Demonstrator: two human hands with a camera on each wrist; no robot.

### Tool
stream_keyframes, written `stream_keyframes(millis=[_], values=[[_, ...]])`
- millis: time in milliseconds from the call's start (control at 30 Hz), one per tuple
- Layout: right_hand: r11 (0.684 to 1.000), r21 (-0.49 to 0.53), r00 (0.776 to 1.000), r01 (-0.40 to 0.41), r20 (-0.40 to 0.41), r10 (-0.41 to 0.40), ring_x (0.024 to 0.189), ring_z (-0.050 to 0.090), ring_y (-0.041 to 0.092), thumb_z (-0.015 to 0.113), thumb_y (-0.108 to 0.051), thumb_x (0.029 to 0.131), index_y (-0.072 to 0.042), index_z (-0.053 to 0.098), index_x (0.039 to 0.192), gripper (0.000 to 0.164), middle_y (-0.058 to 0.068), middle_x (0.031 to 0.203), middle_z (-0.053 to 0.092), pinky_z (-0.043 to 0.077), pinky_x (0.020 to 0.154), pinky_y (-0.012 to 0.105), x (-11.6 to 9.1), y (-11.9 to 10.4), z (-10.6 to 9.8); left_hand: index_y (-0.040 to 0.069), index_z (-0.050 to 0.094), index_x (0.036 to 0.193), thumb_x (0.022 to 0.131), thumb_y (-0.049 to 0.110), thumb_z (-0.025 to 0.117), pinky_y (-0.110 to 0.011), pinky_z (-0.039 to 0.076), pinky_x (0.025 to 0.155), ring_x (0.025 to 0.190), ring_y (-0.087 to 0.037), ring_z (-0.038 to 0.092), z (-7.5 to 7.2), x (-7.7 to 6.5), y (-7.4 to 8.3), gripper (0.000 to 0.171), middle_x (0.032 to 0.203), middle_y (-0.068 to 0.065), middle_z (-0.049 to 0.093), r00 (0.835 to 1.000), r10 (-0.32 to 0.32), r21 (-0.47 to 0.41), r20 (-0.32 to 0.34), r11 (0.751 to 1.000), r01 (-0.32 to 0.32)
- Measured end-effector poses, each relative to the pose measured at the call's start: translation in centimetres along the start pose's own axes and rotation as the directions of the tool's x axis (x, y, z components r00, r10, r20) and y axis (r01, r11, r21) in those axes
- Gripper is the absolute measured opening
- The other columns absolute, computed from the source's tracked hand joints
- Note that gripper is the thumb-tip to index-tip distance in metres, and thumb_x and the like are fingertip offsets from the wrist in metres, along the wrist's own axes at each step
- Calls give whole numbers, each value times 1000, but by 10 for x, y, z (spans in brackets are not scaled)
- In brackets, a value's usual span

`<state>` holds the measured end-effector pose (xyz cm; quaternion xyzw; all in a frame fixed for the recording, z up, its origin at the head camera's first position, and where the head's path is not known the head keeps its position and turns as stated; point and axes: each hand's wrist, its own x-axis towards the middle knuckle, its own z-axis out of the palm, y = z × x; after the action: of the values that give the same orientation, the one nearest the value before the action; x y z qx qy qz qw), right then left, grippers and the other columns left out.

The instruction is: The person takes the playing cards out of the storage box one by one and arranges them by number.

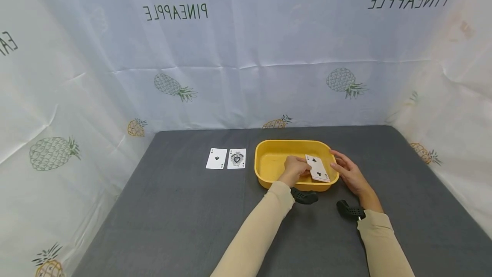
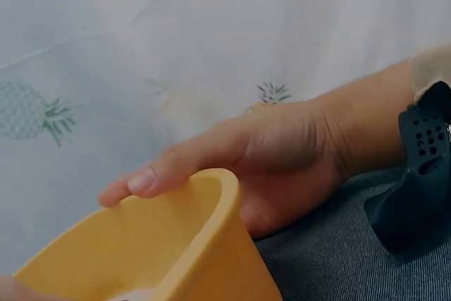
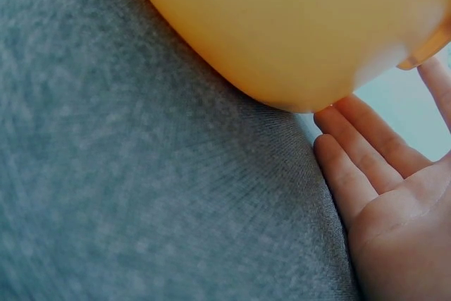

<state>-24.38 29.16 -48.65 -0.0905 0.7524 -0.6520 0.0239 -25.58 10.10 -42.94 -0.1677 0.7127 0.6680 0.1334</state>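
My left hand [image 1: 295,168] reaches into the yellow tub [image 1: 269,143] and pinches the left edge of a white playing card [image 1: 317,168]. This card faces up and tilts, with black club marks on it. More card edges show just under it. At the tub's right end my right hand [image 1: 351,175] grips the rim. In the left wrist view, the right thumb [image 2: 143,180] lies over the rim with the other fingers outside. From the right wrist view, the right hand's fingers [image 3: 350,174] reach along the tub's outer wall.
Left of the tub, two cards lie face up side by side: an ace of clubs [image 1: 217,158] and an ace with an ornate black emblem [image 1: 236,158]. Dark grey cloth [image 1: 184,217] covers the table. White pineapple-print curtains [image 1: 246,46] hang behind and at both sides.
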Motion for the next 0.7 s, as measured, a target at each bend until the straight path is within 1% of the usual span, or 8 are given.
stream_keyframes(millis=[100, 267, 433, 567, 700], values=[[1000, -10, 1000, -12, -7, 12, 104, 54, -12, 53, -19, 99, -11, 31, 149, 55, -22, 116, 49, 47, 85, 3, 0, 0, 1, -4, 67, 95, 79, -8, 70, -33, 61, 82, 79, -23, 71, -1, 1, 0, 17, 93, -14, 67, 1000, -14, -16, -12, 1000, 14], [999, -25, 1000, -24, -12, 23, 103, 54, -13, 53, -20, 99, -12, 31, 150, 55, -23, 115, 48, 47, 85, 2, 0, 0, 1, -2, 66, 94, 80, -6, 70, -30, 61, 79, 69, -15, 63, -3, 3, -1, 15, 91, -10, 65, 999, -37, -21, -26, 999, 37], [1000, -17, 1000, -14, -8, 14, 104, 53, -13, 53, -20, 99, -13, 31, 150, 55, -23, 116, 48, 46, 85, 2, 0, 0, 1, -3, 66, 93, 80, -5, 68, -31, 61, 80, 69, -17, 63, -6, 5, -1, 14, 89, -11, 67, 999, -38, -13, -20, 999, 37], [1000, 12, 1000, 6, -3, -5, 104, 54, -12, 53, -18, 99, -11, 32, 149, 55, -23, 116, 50, 47, 85, 2, -1, 0, 0, -4, 67, 94, 80, -5, 67, -31, 61, 77, 74, -18, 66, -9, 6, -1, 14, 91, -12, 69, 999, -18, 23, -29, 1000, 19], [1000, 27, 1000, 10, 0, -10, 104, 54, -12, 53, -17, 99, -12, 33, 149, 54, -24, 116, 50, 47, 85, 2, -1, 0, 0, -3, 70, 92, 78, -4, 69, -29, 61, 71, 76, -18, 68, -11, 12, -3, 14, 92, -12, 71, 998, 13, 101, -66, 995, -7]])
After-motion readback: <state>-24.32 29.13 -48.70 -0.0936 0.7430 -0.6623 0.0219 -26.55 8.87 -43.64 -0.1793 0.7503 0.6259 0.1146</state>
